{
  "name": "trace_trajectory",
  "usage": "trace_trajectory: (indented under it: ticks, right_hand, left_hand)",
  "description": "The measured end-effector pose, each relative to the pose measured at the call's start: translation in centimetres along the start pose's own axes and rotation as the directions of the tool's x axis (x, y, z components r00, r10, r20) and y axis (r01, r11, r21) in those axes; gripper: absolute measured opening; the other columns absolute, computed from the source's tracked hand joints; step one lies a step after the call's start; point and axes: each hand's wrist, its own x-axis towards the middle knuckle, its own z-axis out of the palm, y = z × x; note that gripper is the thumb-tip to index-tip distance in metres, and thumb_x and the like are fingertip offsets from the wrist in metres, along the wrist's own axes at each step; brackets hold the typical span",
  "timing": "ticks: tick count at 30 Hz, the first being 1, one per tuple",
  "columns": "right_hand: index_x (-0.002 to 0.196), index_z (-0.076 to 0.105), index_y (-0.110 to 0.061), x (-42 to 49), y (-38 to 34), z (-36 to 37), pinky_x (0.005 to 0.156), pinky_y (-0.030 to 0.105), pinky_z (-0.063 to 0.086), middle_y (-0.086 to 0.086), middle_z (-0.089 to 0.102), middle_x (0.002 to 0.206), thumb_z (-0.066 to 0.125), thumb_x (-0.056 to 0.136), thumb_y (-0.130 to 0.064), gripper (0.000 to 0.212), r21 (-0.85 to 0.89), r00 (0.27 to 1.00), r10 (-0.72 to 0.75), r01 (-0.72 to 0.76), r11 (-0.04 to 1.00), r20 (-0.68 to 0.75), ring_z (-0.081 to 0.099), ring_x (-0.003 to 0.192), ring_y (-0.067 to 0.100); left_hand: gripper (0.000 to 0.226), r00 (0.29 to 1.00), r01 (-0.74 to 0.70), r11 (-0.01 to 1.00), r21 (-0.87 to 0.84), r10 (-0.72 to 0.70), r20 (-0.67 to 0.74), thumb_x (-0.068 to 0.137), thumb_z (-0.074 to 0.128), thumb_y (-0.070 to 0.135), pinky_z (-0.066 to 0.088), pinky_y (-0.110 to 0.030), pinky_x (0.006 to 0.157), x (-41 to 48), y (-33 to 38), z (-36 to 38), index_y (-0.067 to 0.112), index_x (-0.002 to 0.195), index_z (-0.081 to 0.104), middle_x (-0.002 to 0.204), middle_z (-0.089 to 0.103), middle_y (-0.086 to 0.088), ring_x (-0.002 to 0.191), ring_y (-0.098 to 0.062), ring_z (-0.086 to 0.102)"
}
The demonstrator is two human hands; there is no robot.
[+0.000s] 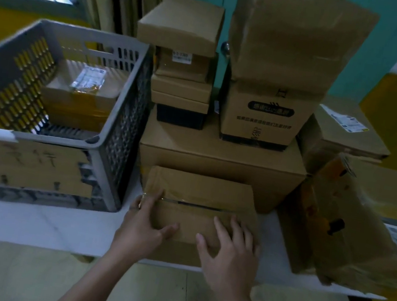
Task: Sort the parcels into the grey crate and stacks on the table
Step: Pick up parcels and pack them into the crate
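A taped brown cardboard parcel (200,193) lies at the front edge of the white table (46,224). My left hand (144,225) rests on its left edge, fingers along the side and thumb on top. My right hand (230,251) lies flat on its top with fingers spread. To the left stands the grey crate (121,99), slotted, with a taped parcel (83,92) inside and a handwritten cardboard sign on its front. Behind the front parcel a wide box (222,157) carries a stack of small boxes (184,73) and a stack of larger boxes (278,84).
At the right a crumpled, torn carton (338,222) leans at the table edge, with another labelled box (341,133) behind it. A barred window is at the far left and a teal wall at the back. Pale floor shows below the table's front edge.
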Motion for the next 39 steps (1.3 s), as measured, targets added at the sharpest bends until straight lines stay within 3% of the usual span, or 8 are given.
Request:
trace_trajectory:
  ticks: [6,9,12,16,28,31,34,39]
  right_hand:
    - [0.131,0.062,-0.033,1.2,0.3,-0.6,0.109,0.046,0.031,0.006,0.047,0.148,0.056,0.086,-0.066,0.056,0.074,0.999,0.037,-0.035,0.997,-0.032,0.040,0.134,0.029]
    - [0.147,0.042,-0.033,1.7,2.1,-0.7,0.116,0.052,0.023,0.009,0.028,0.159,0.065,0.076,-0.071,0.084,0.143,0.990,0.135,-0.127,0.981,-0.048,0.024,0.145,0.033]
    - [0.153,0.021,-0.036,1.7,2.9,-0.5,0.107,0.053,0.043,0.003,0.036,0.152,0.062,0.062,-0.080,0.110,0.463,0.963,0.227,-0.269,0.845,0.146,0.041,0.135,0.028]
    - [0.149,0.027,-0.037,1.7,2.7,-0.6,0.099,0.046,0.050,-0.005,0.048,0.140,0.069,0.055,-0.075,0.109,0.620,0.955,0.243,-0.294,0.728,0.168,0.052,0.123,0.022]
    - [0.149,0.033,-0.032,1.7,2.8,-1.4,0.095,0.031,0.046,-0.006,0.050,0.138,0.082,0.067,-0.051,0.097,0.709,0.961,0.216,-0.275,0.650,0.175,0.051,0.120,0.014]
    - [0.155,0.023,-0.030,1.6,3.1,-2.9,0.107,0.041,0.043,-0.007,0.041,0.150,0.079,0.060,-0.057,0.114,0.762,0.955,0.226,-0.289,0.579,0.191,0.043,0.135,0.018]
    - [0.156,0.023,-0.031,1.2,2.9,-4.7,0.107,0.037,0.040,-0.012,0.038,0.145,0.080,0.059,-0.048,0.114,0.797,0.976,0.187,-0.203,0.568,0.116,0.037,0.132,0.011]
    - [0.148,0.039,-0.025,1.1,1.6,-5.7,0.088,0.023,0.041,-0.011,0.046,0.127,0.076,0.061,-0.050,0.098,0.779,0.976,0.219,-0.139,0.612,0.002,0.044,0.115,0.009]
  left_hand:
    - [0.089,1.000,-0.016,0.999,-0.037,0.016,0.018,0.078,0.077,0.057,0.047,-0.044,0.106,0.4,-0.6,-0.7,0.050,0.149,0.025,0.158,0.021,0.005,0.137,-0.022,0.040]
    - [0.087,0.999,-0.029,0.996,-0.080,0.032,0.037,0.079,0.076,0.056,0.047,-0.040,0.104,0.2,-0.8,-0.8,0.050,0.149,0.024,0.157,0.021,0.006,0.133,-0.020,0.044]
    - [0.086,0.997,-0.051,0.992,-0.115,0.057,0.045,0.080,0.075,0.057,0.048,-0.036,0.102,-0.1,-1.0,-0.8,0.052,0.149,0.024,0.157,0.024,0.005,0.129,-0.019,0.047]
    - [0.086,0.998,-0.038,0.987,-0.159,0.045,0.041,0.079,0.075,0.058,0.049,-0.037,0.102,-0.2,-0.9,-0.9,0.055,0.149,0.025,0.155,0.028,0.004,0.127,-0.020,0.049]
    - [0.126,0.988,-0.112,0.953,-0.281,0.136,0.070,0.053,0.084,0.072,0.049,-0.041,0.106,-0.9,-1.8,-1.4,0.054,0.153,0.009,0.151,0.038,0.011,0.130,-0.011,0.048]
    - [0.126,0.978,-0.147,0.921,-0.362,0.189,0.084,0.051,0.093,0.057,0.054,-0.032,0.099,-1.0,-2.3,-2.7,0.055,0.152,0.017,0.145,0.043,0.018,0.128,-0.006,0.049]
    - [0.112,0.986,-0.157,0.879,-0.450,0.163,-0.025,0.055,0.091,0.039,0.057,-0.020,0.083,-1.2,-1.9,-3.2,0.051,0.148,0.030,0.136,0.049,0.017,0.122,-0.007,0.052]
    - [0.104,0.978,-0.167,0.884,-0.436,0.092,-0.188,0.050,0.074,0.086,0.052,-0.049,0.101,-1.6,-1.3,-2.6,0.063,0.142,0.030,0.142,0.048,0.009,0.125,-0.016,0.052]
